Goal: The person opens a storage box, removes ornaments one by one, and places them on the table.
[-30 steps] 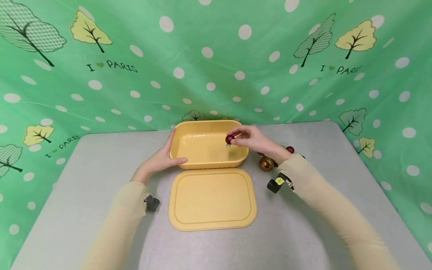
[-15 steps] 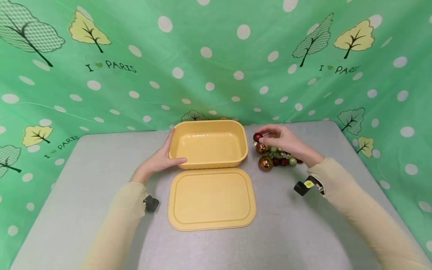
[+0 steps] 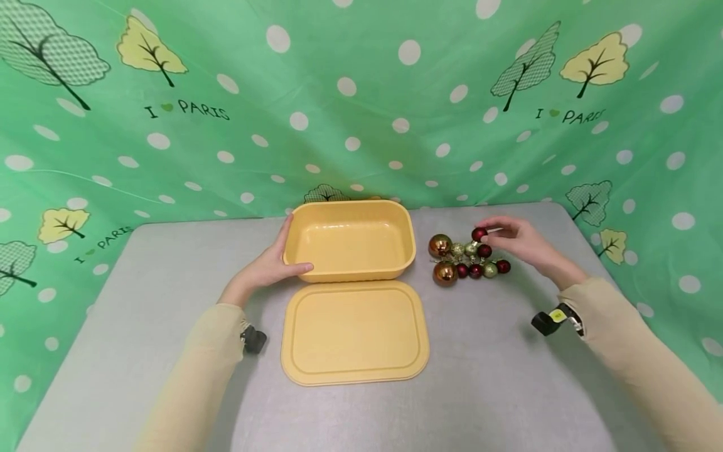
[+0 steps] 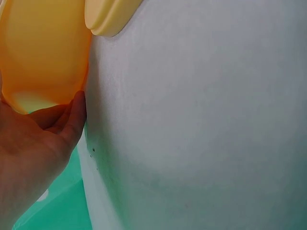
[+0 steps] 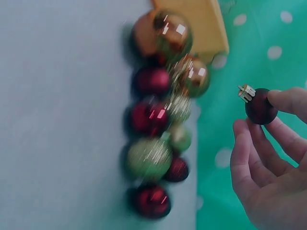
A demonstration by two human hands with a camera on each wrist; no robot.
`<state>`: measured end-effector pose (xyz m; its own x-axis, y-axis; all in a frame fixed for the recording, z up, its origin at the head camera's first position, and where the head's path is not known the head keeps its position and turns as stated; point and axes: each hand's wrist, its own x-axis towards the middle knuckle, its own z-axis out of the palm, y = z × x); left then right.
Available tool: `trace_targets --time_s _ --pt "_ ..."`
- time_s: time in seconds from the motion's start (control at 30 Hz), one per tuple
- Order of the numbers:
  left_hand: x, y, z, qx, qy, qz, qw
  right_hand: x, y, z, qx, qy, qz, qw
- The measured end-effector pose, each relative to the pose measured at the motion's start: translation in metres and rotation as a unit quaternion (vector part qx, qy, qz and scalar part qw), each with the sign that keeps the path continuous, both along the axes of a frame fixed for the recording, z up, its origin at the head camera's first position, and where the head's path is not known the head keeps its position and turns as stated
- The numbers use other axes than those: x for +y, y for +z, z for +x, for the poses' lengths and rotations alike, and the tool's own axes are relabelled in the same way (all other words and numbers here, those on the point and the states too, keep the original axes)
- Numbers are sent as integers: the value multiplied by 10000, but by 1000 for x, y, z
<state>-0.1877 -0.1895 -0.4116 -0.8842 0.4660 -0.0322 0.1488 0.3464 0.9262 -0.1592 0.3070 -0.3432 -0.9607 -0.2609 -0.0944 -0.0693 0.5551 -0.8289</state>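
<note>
A yellow rectangular box (image 3: 353, 275) stands at the back middle of the table in the head view, its inside bare. My left hand (image 3: 270, 263) grips its left end, thumb on the front wall and fingers round the side. My right hand (image 3: 522, 243) pinches a small dark red Christmas bauble (image 5: 262, 108) between thumb and fingertips, its metal cap showing in the right wrist view. It holds the bauble just above the far end of the back row of baubles. Two rows lie right of the box: large copper baubles (image 3: 445, 274), glittery green ones (image 3: 489, 269) and small red ones (image 3: 503, 266).
The flat yellow lid (image 3: 356, 333) lies on the grey table (image 3: 141, 314) directly in front of the box. A green dotted curtain (image 3: 350, 119) with printed trees hangs behind and at both sides of the table.
My right hand has moved right, carrying the red bauble from over the box to the far end of the back row, uncovering the rows. My left hand stays on the box.
</note>
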Motion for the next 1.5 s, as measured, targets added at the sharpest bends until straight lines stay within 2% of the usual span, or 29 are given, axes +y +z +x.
trace_targets --time_s 0.23,0.37,0.7,0.97,1.33,1.5 --pt "1 5 2 19 -5 -36 10000 29 -20 1 -52 -315 -211 9993" --pt "2 7 2 -4 5 -51 10000 40 -28 1 -83 -361 -263 9990" --pt "1 8 3 24 -1 -97 9999 55 -40 5 -97 -355 106 9993" --pt "1 8 4 -18 -5 -49 10000 57 -53 2 -282 -356 474 9978" --pt "-1 2 3 -13 71 -151 9999 54 -54 2 -405 -333 523 9973" --pt "-1 0 3 45 134 -136 9998 55 -55 4 -367 -250 356 9984"
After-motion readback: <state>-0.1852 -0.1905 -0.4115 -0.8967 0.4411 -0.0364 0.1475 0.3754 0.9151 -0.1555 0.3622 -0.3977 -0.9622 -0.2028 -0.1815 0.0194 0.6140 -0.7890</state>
